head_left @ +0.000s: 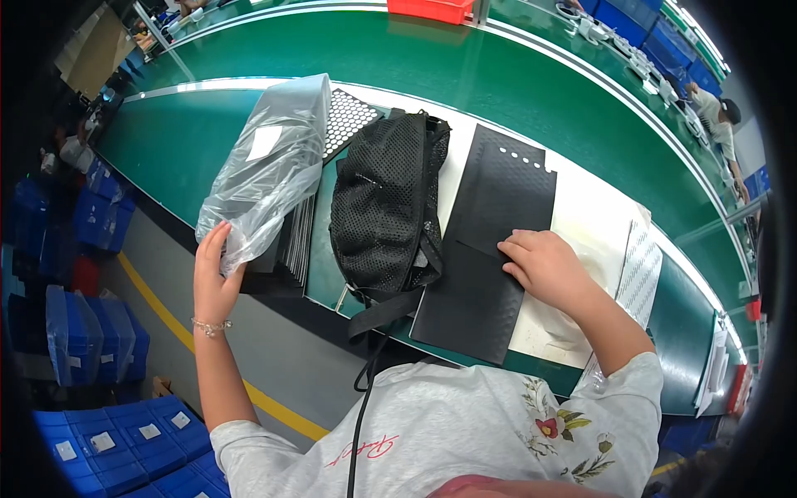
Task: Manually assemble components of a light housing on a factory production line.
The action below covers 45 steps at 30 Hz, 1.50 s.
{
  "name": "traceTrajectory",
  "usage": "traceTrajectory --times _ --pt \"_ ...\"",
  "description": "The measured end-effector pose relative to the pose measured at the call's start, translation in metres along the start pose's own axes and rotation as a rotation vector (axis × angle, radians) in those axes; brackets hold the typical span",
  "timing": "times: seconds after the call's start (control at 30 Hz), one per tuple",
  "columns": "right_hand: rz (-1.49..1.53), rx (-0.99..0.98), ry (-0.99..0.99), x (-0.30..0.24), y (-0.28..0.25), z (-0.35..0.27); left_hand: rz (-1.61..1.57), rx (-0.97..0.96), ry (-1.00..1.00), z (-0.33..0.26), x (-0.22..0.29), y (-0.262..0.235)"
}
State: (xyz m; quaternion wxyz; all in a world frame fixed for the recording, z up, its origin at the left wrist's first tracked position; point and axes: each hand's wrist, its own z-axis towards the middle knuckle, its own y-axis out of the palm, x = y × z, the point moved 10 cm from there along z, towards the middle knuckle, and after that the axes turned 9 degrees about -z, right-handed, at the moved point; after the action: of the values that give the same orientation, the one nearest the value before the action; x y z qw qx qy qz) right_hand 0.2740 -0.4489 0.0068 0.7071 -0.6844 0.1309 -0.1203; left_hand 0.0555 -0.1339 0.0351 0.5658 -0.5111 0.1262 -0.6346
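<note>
My left hand (215,280) rests against the near end of a clear plastic bag (270,166), its fingers stretched and the thumb apart. The bag lies over a stack of thin black sheets (297,245). My right hand (544,264) lies on the right edge of overlapping flat black sheets (490,257), fingers spread and only lightly bent. A row of small white dots runs along the top of these sheets. Between both hands sits a black mesh backpack (382,199), its strap hanging over the table's near edge.
A sheet with rows of white round dots (347,120) pokes out behind the bag. White paper (610,207) and a printed strip (641,266) lie at right. Blue crates (141,440) stand at lower left. A red bin (432,10) sits across the green table (332,46); other people work farther off.
</note>
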Motion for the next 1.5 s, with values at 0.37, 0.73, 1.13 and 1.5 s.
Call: traceTrajectory --times 0.37,0.73,1.13,1.5 --pt "0.497 0.122 -0.324 -0.070 -0.080 0.080 -0.427 0.249 -0.361 0.050 -0.033 -0.035" --pt "0.474 0.295 -0.298 -0.173 -0.038 0.270 -0.740 0.268 -0.078 0.084 0.000 -0.050" --pt "1.490 -0.068 0.116 -0.087 -0.008 0.323 -0.241 0.045 -0.338 0.069 -0.139 -0.009" --pt "1.593 -0.169 0.340 -0.044 0.041 0.326 -0.730 0.180 -0.689 0.145 -0.174 0.017"
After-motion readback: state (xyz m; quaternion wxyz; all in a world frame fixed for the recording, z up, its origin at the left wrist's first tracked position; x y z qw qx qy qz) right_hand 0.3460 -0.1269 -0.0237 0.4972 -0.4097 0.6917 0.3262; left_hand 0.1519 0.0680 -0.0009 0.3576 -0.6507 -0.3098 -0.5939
